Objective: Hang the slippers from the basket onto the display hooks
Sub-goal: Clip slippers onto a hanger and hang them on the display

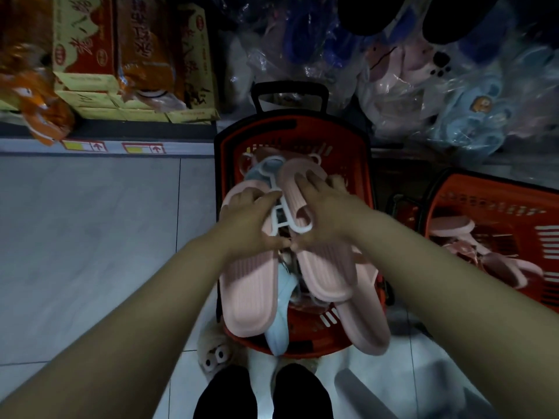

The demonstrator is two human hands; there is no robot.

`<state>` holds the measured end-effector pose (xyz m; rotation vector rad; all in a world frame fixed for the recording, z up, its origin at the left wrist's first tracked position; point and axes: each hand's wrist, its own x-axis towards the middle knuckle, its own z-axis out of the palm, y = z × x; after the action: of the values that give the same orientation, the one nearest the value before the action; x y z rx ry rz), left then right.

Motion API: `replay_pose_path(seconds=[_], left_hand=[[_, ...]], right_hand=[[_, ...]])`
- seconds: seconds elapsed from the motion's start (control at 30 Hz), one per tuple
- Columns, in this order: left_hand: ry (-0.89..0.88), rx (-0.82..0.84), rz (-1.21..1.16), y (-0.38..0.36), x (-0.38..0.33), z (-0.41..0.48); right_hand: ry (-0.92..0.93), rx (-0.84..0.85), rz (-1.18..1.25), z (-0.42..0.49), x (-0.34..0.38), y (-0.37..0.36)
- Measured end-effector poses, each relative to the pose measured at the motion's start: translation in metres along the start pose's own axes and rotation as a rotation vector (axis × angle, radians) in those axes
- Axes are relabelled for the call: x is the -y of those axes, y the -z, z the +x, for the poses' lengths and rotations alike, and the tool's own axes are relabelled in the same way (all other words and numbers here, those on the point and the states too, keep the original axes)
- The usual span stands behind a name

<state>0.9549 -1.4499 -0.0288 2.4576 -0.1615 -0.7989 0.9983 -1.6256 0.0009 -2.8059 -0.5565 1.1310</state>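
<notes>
Left hand (248, 225), right hand (320, 219) round pink slippers (251, 291)

**Both hands on a pink pair over the red basket**

We look down at our left hand (251, 219) gripping the left pink slipper (251, 285) and our right hand (320, 213) holding the right pink slipper (326, 267), thumbs nearly meeting between them. A white hanger (286, 219) sits between the two slippers, just ahead of our thumbs. Beneath them stands the red basket (302, 131), holding more pink slippers and a light blue slipper (281, 325). A second red basket (484, 213) with pink slippers sits to the right. Yellow-and-red cartons (127, 55) fill the upper left, and bagged slippers (423, 71) pile at upper right.
</notes>
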Motion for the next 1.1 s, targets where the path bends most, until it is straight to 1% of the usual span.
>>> replay_pose_path(seconds=[0.03,0.07,0.1,0.13,0.2,0.23,0.3,0.43,0.6,0.73,0.83,1.1], left_hand=[[0.009,0.027,-0.024,0.003,0.006,-0.001],[0.024,0.037,-0.031,0.005,0.010,-0.003],[0.041,0.034,-0.021,0.005,0.013,-0.006],[0.056,0.014,-0.001,0.004,0.013,-0.009],[0.081,-0.058,0.036,-0.001,0.012,-0.016],[0.095,-0.086,0.049,-0.003,0.010,-0.019],[0.102,-0.118,0.074,-0.003,0.006,-0.025],[0.008,-0.275,0.169,0.010,-0.011,-0.041],[-0.099,-0.447,0.182,0.046,-0.043,-0.071],[-0.190,-0.492,0.119,0.081,-0.070,-0.110],[-0.252,-0.537,0.147,0.110,-0.094,-0.147],[-0.369,-0.647,0.191,0.190,-0.155,-0.232]], right_hand=[[-0.014,0.056,-0.013,0.004,0.000,0.006],[-0.020,0.072,-0.028,0.008,0.001,0.010],[-0.010,0.048,-0.059,0.009,0.002,0.012],[0.012,-0.006,-0.104,0.007,0.004,0.011],[0.064,-0.169,-0.150,0.001,0.005,0.001],[0.073,-0.239,-0.125,-0.004,0.005,-0.005],[0.069,-0.317,-0.019,-0.015,0.005,-0.010],[0.096,-0.381,0.009,-0.041,0.006,-0.001],[0.107,-0.444,0.113,-0.090,0.016,0.035],[0.104,-0.494,0.136,-0.139,0.032,0.066],[0.109,-0.542,0.126,-0.179,0.045,0.084],[0.118,-0.780,0.038,-0.274,0.083,0.152]])
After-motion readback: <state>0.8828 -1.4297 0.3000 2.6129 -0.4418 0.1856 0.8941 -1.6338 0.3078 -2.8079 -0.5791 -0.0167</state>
